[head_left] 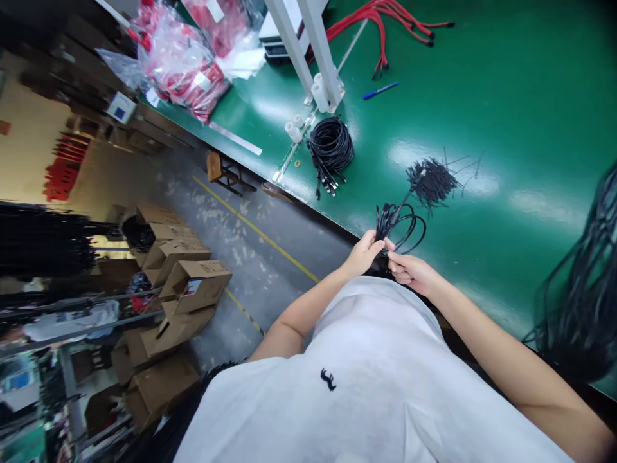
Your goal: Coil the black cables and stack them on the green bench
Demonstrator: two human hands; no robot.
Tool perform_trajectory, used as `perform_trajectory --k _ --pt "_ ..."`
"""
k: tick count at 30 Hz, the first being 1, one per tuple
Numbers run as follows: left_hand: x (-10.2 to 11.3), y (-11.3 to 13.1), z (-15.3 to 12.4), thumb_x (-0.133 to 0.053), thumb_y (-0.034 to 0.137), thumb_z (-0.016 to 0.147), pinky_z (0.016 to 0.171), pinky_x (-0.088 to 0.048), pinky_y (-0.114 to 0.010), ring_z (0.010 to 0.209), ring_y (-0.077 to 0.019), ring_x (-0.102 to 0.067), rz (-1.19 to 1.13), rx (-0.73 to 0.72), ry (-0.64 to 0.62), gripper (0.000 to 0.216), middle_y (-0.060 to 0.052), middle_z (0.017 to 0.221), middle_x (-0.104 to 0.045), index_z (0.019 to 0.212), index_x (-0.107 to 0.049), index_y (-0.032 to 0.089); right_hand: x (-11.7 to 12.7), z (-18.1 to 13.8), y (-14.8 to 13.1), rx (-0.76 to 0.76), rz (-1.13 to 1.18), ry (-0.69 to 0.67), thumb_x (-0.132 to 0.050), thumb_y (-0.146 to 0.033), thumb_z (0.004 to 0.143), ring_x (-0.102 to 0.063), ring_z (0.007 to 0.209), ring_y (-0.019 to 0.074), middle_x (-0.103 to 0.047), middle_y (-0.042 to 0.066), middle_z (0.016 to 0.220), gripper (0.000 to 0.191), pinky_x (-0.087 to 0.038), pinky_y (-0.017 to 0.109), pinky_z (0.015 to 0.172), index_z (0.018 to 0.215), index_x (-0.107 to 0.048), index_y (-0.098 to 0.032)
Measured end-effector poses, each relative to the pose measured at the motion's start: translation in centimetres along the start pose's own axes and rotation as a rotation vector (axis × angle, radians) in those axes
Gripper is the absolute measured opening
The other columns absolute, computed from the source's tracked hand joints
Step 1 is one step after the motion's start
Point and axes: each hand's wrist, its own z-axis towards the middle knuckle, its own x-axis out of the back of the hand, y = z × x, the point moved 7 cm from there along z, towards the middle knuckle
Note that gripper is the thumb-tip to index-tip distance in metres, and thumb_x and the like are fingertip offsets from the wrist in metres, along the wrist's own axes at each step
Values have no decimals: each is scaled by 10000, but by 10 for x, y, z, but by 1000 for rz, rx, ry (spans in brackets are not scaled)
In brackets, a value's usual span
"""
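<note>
At the front edge of the green table, my left hand (367,253) is closed around a looped black cable (405,226). Close beside it, my right hand (409,270) has its fingers pinched together at the near side of the same coil; what lies between the fingertips is too small to make out. Just beyond the coil lies a pile of short black cable ties (434,182), some sticking out singly. To the left rests a finished-looking round bundle of black cables (331,145) with metal plug ends toward the edge.
A heap of long black cables (585,289) hangs over the table (506,116) at right. White posts (318,51), white rollers (292,132), a blue pen (380,90), red cables (380,16) and bagged red goods (187,71) are farther back. Cardboard boxes (195,283) stand left.
</note>
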Motion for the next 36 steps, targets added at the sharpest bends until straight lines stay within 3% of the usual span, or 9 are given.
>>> perform_trajectory --k 4,9,13,16,19,22,25,31,36 --pt "36 43 39 -559 259 909 1062 -422 -395 1031 -209 -613 425 -117 -47 128 -68 949 -663 1016 -579 191 41 -11 2 168 12 204 -804 -692 623 -135 453 33 -163 -107 524 575 -135 216 415 648 -524 -191" --pt "107 114 145 -605 199 853 1226 -196 -523 1305 -267 -506 788 -354 -104 194 -109 1161 -648 1044 -637 195 86 -23 22 288 72 472 -711 -650 748 -155 458 84 -150 -57 557 435 -143 350 442 650 -528 -268" --pt "167 144 219 -391 144 948 1230 -138 -559 1413 -241 -423 1158 -558 -78 302 -113 1296 -591 1141 -622 173 84 -15 59 239 306 582 -802 -560 681 -199 456 74 -214 -30 566 388 -157 361 419 621 -565 -259" --pt "205 128 246 -364 89 938 1222 -216 -522 1362 -243 -469 1470 -504 -49 347 -159 1305 -604 1188 -600 134 65 0 87 186 514 661 -896 -520 517 -216 447 29 -230 -63 546 470 -207 238 366 619 -565 -202" --pt "227 86 252 -393 22 876 1204 -277 -509 1215 -239 -562 1687 -347 -228 367 -163 1179 -663 1162 -611 96 40 18 105 123 621 692 -920 -509 440 -244 432 0 -261 -86 524 529 -261 160 353 620 -560 -165" --pt "230 63 244 -401 -19 825 1229 -245 -512 1188 -223 -573 1754 -420 -379 440 -144 1157 -669 1202 -601 88 24 32 114 76 729 731 -931 -456 440 -274 429 -4 -312 -87 522 509 -286 137 347 637 -578 -149" --pt "229 60 240 -391 -15 820 1235 -246 -512 1210 -233 -567 1738 -527 -423 471 -156 1177 -663 1234 -593 80 17 43 110 81 765 734 -934 -445 448 -264 432 -2 -305 -93 522 501 -286 136 350 642 -580 -148" --pt "234 61 241 -404 48 818 1234 -254 -526 1193 -251 -588 1699 -495 -545 424 -168 1182 -683 1163 -650 76 4 57 91 191 570 735 -864 -592 539 -273 458 12 -305 -88 551 539 -273 156 396 666 -577 -153" --pt "245 80 238 -422 88 804 1223 -248 -540 1315 -277 -532 1642 -534 -450 499 -181 1313 -649 1258 -631 93 14 54 127 110 579 917 -779 -376 800 -398 510 42 -439 -48 602 296 -363 174 465 769 -650 -111"
